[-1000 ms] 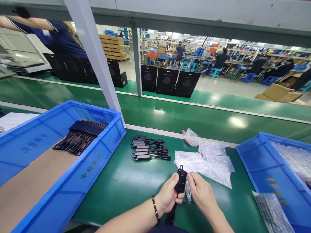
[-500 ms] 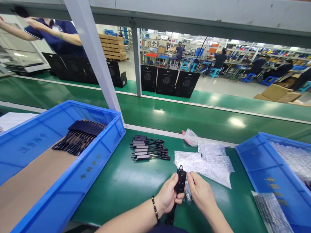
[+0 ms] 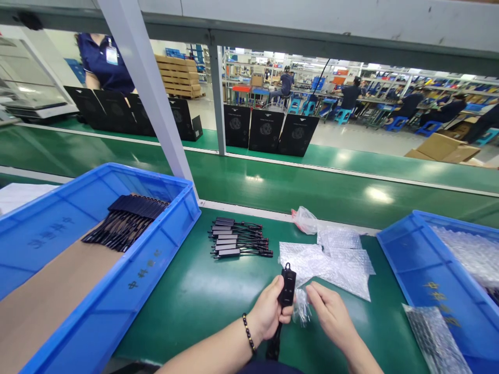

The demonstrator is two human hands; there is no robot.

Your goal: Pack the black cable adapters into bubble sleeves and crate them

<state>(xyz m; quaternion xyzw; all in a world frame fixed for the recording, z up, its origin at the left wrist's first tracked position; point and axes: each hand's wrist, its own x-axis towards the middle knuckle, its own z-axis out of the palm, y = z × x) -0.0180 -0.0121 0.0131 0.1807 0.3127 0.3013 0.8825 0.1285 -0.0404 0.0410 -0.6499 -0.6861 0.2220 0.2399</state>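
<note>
My left hand point(image 3: 267, 306) is closed round a small black controller point(image 3: 288, 288), held upright with a loop at its top and a dark cable point(image 3: 274, 343) hanging below. To its right, my right hand point(image 3: 329, 309) has thumb and forefinger pinched together, apart from the controller. What the pinch holds, if anything, is too small to make out. Crumpled clear film point(image 3: 302, 306) shows between the two hands. Beyond them, several black cabled modules point(image 3: 228, 243) lie in a stacked row on the green table point(image 3: 183, 311).
A blue bin point(image 3: 156, 249) with rows of black cabled parts stands at left. Bubble-wrap bags point(image 3: 331, 265) and a clear plastic bag point(image 3: 304, 221) lie ahead. Another blue bin point(image 3: 409, 254) with bubble wrap is at right. A metal post point(image 3: 156, 98) rises ahead; a co-worker point(image 3: 103, 65) stands beyond.
My right hand has moved right, away from the controller's edge. My left hand still holds the controller. The co-worker's raised arms have come down.
</note>
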